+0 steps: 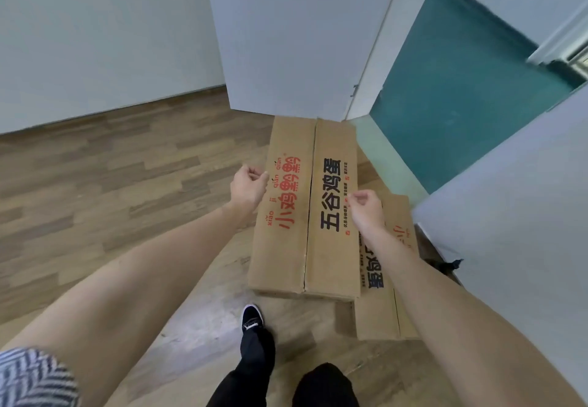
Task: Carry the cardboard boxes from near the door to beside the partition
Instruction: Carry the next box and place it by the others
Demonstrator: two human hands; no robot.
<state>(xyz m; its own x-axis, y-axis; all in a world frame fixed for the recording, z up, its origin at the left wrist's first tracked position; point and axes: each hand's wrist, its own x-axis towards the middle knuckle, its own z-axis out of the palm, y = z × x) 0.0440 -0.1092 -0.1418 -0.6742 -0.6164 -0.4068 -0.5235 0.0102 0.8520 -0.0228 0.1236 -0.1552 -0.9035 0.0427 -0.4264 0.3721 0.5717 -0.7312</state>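
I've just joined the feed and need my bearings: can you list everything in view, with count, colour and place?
Upper brown cardboard box with red and black print: one, brown, stacked on a second box, centre of floor.
Lower brown cardboard box: one, brown, under the first, sticking out to the right.
White door: one, white, behind the boxes.
Teal panel: one, teal, upper right.
White partition wall: one, white, right edge.
Wood-look floor: brown planks, all around.
Black shoe: one, black, below the boxes.
Left hand: loosely curled at the upper box's left edge.
Right hand: loosely curled over its right edge.
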